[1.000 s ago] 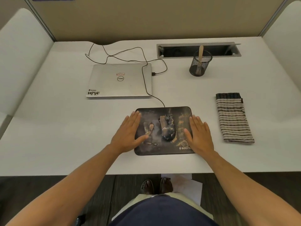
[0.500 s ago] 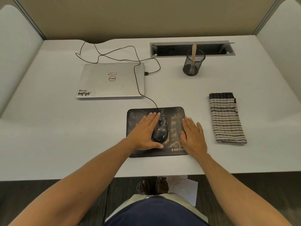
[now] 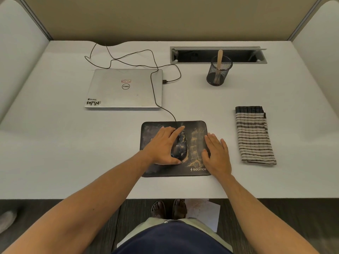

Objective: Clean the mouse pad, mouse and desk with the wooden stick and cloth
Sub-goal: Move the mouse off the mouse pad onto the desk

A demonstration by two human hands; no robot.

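We have 2 hands on a dusty mouse pad (image 3: 194, 167) at the front edge of a white desk (image 3: 73, 153).

Our left hand (image 3: 161, 145) curls around the dark, crumb-speckled mouse (image 3: 180, 147), fingers over its left side and thumb tucked at its near end; our right hand (image 3: 216, 154) lies flat and open, palm down, on the pad's right edge, just beside a streak of tan grit (image 3: 196, 142) that runs between the 2 hands. Well to the right of our right hand sits the folded striped cloth (image 3: 254, 136), untouched. Beyond that hand, farther back, the wooden stick (image 3: 219, 57) stands in a black mesh cup (image 3: 218, 74). Beyond our left hand rests a closed silver laptop (image 3: 124, 88), the mouse's black cable (image 3: 154, 85) trailing across its lid.
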